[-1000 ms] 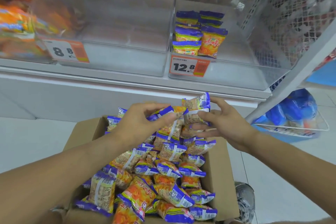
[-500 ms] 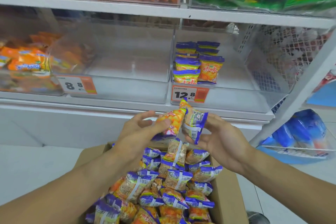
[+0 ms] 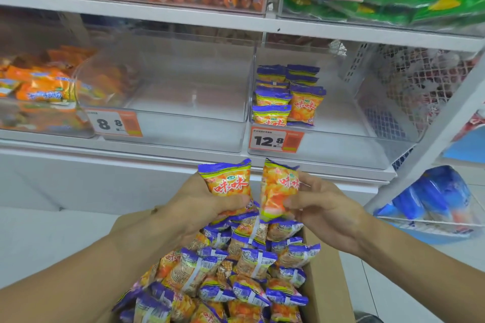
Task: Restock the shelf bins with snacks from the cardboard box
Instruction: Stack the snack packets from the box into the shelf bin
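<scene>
Holding one snack pack in each hand above the box [image 3: 325, 283].

Left hand [image 3: 194, 207] grips an orange, purple-topped pack [image 3: 228, 183]; right hand [image 3: 322, 210] pinches its twin [image 3: 278, 191], both upright below the bin [image 3: 341, 144] tagged 12.8.

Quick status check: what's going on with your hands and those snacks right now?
Left hand grips one snack packet; right hand pinches another packet. Both above the cardboard box. Path to the 12.8 bin clear.
</scene>
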The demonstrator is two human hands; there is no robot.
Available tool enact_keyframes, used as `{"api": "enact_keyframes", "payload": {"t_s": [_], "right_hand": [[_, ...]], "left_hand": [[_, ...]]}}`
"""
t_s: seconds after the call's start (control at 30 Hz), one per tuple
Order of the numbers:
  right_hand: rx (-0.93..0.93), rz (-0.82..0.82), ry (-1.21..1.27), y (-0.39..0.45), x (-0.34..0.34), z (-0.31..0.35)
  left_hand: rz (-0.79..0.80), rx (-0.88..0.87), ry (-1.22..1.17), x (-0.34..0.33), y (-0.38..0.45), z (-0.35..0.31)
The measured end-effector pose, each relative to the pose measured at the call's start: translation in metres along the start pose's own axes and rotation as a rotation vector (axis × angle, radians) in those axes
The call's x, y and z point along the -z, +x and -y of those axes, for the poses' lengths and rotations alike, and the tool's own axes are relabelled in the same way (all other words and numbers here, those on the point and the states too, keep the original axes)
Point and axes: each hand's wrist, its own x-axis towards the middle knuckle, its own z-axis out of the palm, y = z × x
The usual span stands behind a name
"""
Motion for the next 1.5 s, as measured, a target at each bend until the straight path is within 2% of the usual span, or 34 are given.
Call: {"api": "enact_keyframes", "payload": {"t_s": [0.13, 0.27, 0.33, 0.47, 0.67, 0.8, 0.93, 1.03, 1.17, 1.3, 1.37, 1.5], "right_hand": [[0.045, 0.002, -0.038, -0.001, 0.001, -0.001], [0.053, 0.013, -0.149, -0.001, -0.001, -0.002], [0.079, 0.058, -0.190, -0.003, -0.001, 0.001], [0.097, 0.104, -0.229, -0.006, 0.000, 0.005], [0.116, 0.114, -0.239, -0.008, -0.001, 0.007], [0.037, 0.149, -0.121, -0.008, 0.004, 0.008], [0.023, 0.193, -0.230, -0.010, 0.010, 0.010], [0.109, 0.144, -0.302, -0.010, 0.007, 0.012], [0.278, 0.058, -0.360, -0.010, 0.013, 0.027], [0.389, 0.033, -0.408, -0.014, 0.024, 0.049], [0.463, 0.048, -0.374, -0.017, 0.022, 0.063], [0.574, -0.106, -0.385, 0.005, 0.032, 0.111]], "left_hand": [[0.037, 0.024, -0.100, -0.006, -0.003, -0.001], [0.191, 0.095, -0.296, -0.007, -0.003, -0.006], [0.243, 0.089, -0.318, -0.007, -0.003, -0.007], [0.323, -0.002, -0.203, -0.009, -0.003, -0.002], [0.202, -0.158, -0.026, -0.015, -0.005, 0.001], [0.186, -0.203, -0.029, -0.019, -0.003, -0.005], [0.195, -0.213, -0.054, -0.025, -0.002, -0.015], [0.210, -0.280, 0.016, -0.031, 0.000, -0.022], [0.149, -0.483, 0.193, -0.038, 0.001, -0.040], [0.229, -0.586, 0.264, -0.040, 0.010, -0.056], [0.174, -0.661, 0.308, -0.041, 0.016, -0.062], [-0.170, -0.817, 0.431, -0.029, 0.029, -0.083]]}}
